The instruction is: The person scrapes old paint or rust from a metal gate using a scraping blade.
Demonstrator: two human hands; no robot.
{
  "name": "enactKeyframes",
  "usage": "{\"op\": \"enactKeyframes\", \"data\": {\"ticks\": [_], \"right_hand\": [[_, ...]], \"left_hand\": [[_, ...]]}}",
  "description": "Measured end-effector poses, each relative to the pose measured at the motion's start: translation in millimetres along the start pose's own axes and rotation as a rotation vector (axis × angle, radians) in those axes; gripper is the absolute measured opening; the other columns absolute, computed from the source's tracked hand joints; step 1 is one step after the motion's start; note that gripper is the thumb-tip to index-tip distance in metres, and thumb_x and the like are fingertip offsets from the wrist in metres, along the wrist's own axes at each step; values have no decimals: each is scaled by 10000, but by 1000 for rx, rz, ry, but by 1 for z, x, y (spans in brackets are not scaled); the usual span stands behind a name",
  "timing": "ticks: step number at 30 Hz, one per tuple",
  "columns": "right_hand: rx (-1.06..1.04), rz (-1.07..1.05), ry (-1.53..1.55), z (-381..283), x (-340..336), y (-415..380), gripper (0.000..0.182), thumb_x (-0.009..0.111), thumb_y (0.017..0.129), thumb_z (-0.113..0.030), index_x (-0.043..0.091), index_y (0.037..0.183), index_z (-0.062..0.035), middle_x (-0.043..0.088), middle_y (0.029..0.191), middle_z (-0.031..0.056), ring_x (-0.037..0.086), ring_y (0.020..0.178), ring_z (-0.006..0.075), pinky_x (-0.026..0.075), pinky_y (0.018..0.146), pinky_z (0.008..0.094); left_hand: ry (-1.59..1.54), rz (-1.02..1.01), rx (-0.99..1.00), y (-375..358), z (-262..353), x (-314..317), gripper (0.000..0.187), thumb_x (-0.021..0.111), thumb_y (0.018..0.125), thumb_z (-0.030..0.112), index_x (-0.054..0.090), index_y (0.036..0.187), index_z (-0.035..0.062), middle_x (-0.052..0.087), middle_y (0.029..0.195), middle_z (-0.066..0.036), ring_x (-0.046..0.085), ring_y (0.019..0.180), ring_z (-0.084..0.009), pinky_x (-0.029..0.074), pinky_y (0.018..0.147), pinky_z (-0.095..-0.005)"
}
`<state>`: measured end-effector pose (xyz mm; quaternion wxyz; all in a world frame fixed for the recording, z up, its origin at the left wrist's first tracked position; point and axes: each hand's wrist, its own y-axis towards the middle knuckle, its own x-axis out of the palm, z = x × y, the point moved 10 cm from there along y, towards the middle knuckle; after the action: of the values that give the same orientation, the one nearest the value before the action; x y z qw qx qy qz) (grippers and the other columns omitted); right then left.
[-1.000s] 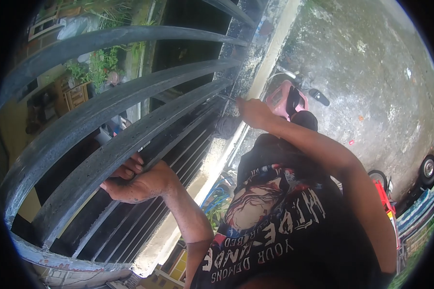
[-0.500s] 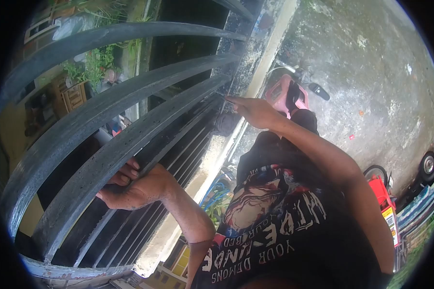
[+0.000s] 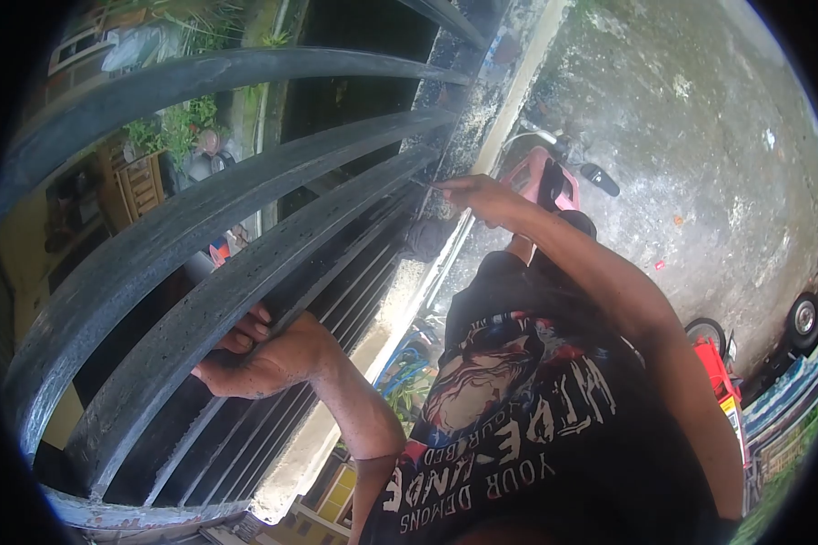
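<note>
Fingers of my left hand (image 3: 262,361) are curled round a dark grey metal bar (image 3: 177,341) of the railing, at the lower left; the bar hides part of them. My right hand (image 3: 483,198) is closed in a pinch near the far end of the bars, beside the weathered wall edge (image 3: 471,118). A thin dark thing (image 3: 422,184) sticks out from its fingertips towards the bars; what it is cannot be made out.
More curved bars (image 3: 245,68) cross the left side. A pink object (image 3: 565,182) and a black slipper (image 3: 600,179) lie on the concrete floor (image 3: 691,173). At the right are a red object (image 3: 716,368) and a wheel (image 3: 803,313). Green plants (image 3: 186,127) show behind the bars.
The view has shifted slightly. My right hand's fingertips have moved a little to the right, with the thin thing still at them. My left hand remains round the bar.
</note>
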<state>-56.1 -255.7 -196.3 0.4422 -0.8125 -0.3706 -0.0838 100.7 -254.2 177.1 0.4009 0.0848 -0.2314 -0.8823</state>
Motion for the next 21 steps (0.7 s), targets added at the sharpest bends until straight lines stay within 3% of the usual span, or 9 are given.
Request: {"op": "enactKeyframes", "data": {"ticks": [3,7,9,10,18,21], "right_hand": [[-3,-119,45,-5,11,-10,356,576,996,-280,642,1345,-265,560,780,2,408,554,72,311,398,252],[-8,1,5,0,2,0,412,556,996,-277,590,1401,-209,609,864,34,315,470,67,280,398,248],[57,-42,12,1,4,-4,348,583,999,-295,642,1341,-283,490,763,-30,348,532,57,266,387,238],[59,-45,22,0,8,-8,348,583,999,-295,642,1341,-283,490,763,-30,348,532,57,266,387,238],[31,-55,164,9,17,-12,429,558,1006,-331,572,1413,-194,469,772,-22,320,504,59,255,384,240],[10,-59,219,10,21,-12,476,544,1008,-363,532,1446,-176,511,914,23,318,519,61,255,418,236]], "left_hand": [[-14,-64,6,2,-3,3,385,510,969,385,386,668,178,304,599,47,351,489,-64,393,482,-233],[-44,-48,15,1,-2,2,385,511,963,385,381,665,180,299,585,47,352,481,-61,391,476,-225],[-41,-60,20,3,-1,5,385,508,963,384,378,662,181,297,580,46,352,477,-60,389,473,-222],[-25,-53,25,1,1,6,385,508,962,383,378,661,181,297,579,46,353,476,-58,387,470,-223],[-30,-38,10,2,-1,2,393,505,970,387,381,661,179,299,577,48,350,473,-58,391,465,-231],[-12,-22,15,1,-2,0,396,498,975,379,378,655,180,297,576,45,348,472,-63,391,466,-231]]}}
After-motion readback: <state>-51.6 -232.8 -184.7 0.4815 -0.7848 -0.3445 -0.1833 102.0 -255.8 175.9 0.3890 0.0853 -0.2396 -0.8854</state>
